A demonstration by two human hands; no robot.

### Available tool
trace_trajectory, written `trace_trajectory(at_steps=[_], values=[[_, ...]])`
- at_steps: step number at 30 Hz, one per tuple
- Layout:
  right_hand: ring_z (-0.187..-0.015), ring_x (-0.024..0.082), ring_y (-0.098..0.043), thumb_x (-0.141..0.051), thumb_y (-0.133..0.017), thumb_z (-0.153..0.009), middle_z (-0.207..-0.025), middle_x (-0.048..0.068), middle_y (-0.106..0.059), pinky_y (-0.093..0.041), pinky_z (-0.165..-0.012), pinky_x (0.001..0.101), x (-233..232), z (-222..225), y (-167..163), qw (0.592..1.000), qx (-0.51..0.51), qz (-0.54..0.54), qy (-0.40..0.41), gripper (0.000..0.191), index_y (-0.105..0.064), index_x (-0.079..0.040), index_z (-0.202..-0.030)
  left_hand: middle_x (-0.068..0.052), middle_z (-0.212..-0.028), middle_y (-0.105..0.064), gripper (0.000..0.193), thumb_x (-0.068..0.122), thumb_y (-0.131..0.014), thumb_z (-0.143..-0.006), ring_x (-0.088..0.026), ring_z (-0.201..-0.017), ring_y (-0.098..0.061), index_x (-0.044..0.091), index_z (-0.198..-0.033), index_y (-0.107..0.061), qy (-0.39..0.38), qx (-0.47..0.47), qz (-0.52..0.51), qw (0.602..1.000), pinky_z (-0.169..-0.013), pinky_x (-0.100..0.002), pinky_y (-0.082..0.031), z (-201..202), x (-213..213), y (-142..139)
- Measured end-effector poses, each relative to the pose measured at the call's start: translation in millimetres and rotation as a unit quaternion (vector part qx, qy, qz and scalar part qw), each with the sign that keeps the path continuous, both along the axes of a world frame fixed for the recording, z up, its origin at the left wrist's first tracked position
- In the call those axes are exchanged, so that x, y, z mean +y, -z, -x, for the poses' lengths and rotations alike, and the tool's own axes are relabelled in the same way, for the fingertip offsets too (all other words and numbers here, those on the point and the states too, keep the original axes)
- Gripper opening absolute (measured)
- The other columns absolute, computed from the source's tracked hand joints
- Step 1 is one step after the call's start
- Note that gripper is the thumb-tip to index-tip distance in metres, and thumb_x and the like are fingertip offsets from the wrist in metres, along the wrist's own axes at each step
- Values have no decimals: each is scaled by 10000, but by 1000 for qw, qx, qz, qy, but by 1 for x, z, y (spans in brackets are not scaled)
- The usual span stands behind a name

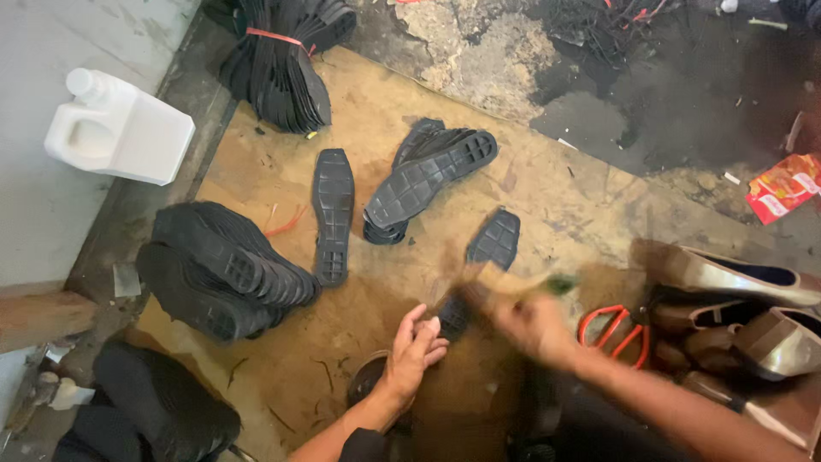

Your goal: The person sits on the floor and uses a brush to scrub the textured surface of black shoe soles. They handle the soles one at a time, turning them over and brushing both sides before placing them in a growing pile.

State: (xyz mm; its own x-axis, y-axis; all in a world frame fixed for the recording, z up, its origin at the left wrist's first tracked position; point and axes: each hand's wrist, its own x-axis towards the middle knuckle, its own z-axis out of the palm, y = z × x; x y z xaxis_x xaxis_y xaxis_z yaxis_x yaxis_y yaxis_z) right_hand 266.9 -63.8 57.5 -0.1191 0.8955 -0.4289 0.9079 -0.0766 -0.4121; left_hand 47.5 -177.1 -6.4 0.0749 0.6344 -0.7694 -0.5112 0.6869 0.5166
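soles laid out on a floor board

down low, a black shoe sole (479,265) is pinned at its near end by the left hand (412,351), fingers curled around it. the right hand (534,325) is blurred over that sole; its grip cannot be told. loose soles (428,180) and a stacked pile (218,269) are spread on the brown board (547,197). red scissors (611,334) are seen beside the right wrist.

brown board (547,197) on floor carries black soles (333,214) and scissors (611,334).
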Motion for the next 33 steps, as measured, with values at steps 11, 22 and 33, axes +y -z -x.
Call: trace_trajectory(at_steps=[11, 22, 33], values=[[-593, 324, -680, -337, -773, -818, -729, 152, -720, -518, -520, 427, -39, -17, 23, 941, 229, 42, -245, 307, -754, -93, -1003, -137, -1472, -473, 707, 481, -535, -945, -296, -1179, -620, 185, -1554, -332, -3, -35, 1, 999, -1033, -458, -480, -1, -3, 13], [-622, 288, -700, -360, -750, -865, -788, 114, -755, -534, -546, 401, -43, -21, 30, 960, 237, 21, -145, 278, -746, -89, -925, -118, -1434, -494, 678, 477, -517, -962, -338, -1163, -634, 166, -1540, -345, -15, -62, -10, 998, -1009, -456, -504, -2, -4, 12], [-592, 326, -669, -331, -751, -871, -734, 146, -729, -520, -528, 426, -42, -15, 0, 986, 154, 18, -59, 274, -765, -94, -1007, -144, -1441, -490, 708, 502, -505, -959, -336, -1197, -629, 144, -1547, -340, -4, -41, -8, 999, -1018, -443, -509, 0, 1, 4]])
